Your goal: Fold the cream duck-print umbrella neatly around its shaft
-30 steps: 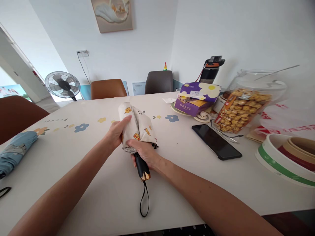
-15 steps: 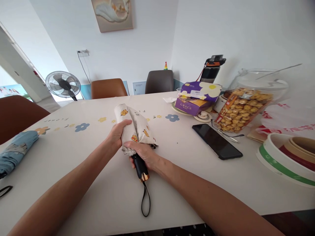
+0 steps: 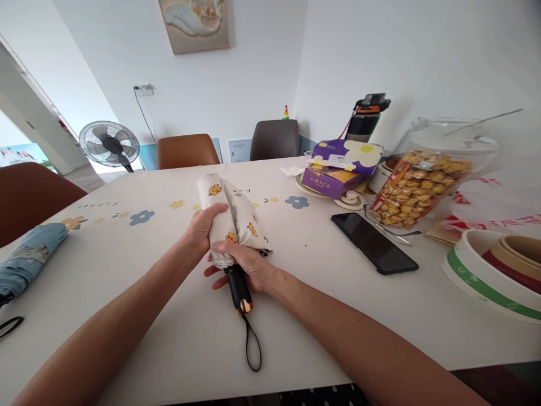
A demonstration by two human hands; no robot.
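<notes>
A folded cream umbrella (image 3: 217, 194) with small orange cartoon prints lies between my hands, its top pointing away from me. My left hand (image 3: 204, 225) is wrapped round the left side of the rolled cloth. Lower down, my right hand (image 3: 247, 264) grips the bottom of the cloth near the handle, thumb on top and some fingertips showing underneath on the left. A loose flap of cloth spreads out to the right. The black handle (image 3: 239, 288) with a gold end points toward me, and its wrist strap (image 3: 253, 349) rests on the table.
Left on the table (image 3: 169, 349) lies a folded blue umbrella (image 3: 31, 256). To the right are a phone (image 3: 374, 242), glasses (image 3: 393, 230), a purple box (image 3: 325, 181), a snack jar (image 3: 422, 186), a black bottle (image 3: 366, 118) and tape rolls (image 3: 473, 276). Chairs (image 3: 188, 151) stand behind.
The fingers of my right hand under the umbrella now reach further out to the left. The handle end and strap have shifted slightly. My left hand keeps its grip.
</notes>
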